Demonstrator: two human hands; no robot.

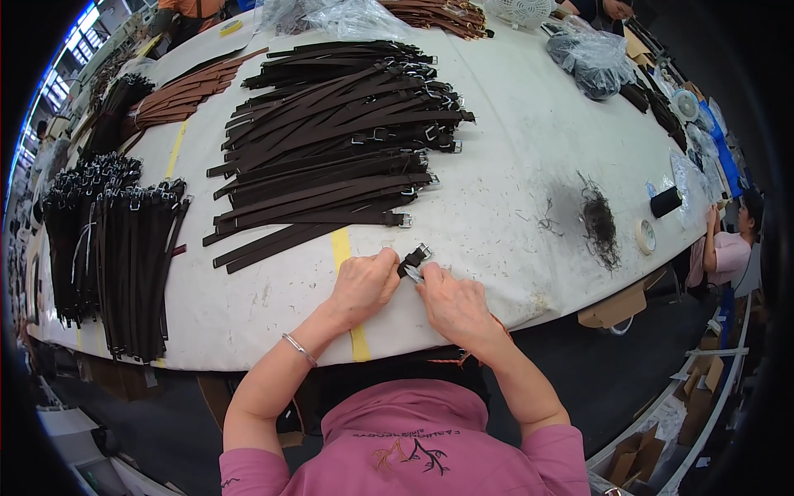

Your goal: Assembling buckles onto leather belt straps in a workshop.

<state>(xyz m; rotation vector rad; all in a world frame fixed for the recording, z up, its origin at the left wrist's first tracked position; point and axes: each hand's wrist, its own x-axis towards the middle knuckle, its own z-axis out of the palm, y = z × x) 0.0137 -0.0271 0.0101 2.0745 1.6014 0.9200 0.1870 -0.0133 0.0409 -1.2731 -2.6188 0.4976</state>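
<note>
Close to the table's near edge, my left hand [364, 285] is closed on a dark brown strap [408, 262], near its end with a silver buckle. The buckle points away from me, and the rest of this strap is hidden under my hand. My right hand [455, 304] is closed round a small metal tool that looks like thread snips [414, 274], with its blades against the strap just below the buckle. Beyond my hands, a wide pile of similar dark straps [331, 140] lies across the table, most buckles facing right.
Bundled buckled straps [132, 264] hang over the left edge of the white table [496, 198]. Brown straps [190, 91] lie further back. On the right are loose dark threads [598, 223], a tape roll [645, 236] and a black spool [665, 202]. A co-worker [728, 248] sits at right.
</note>
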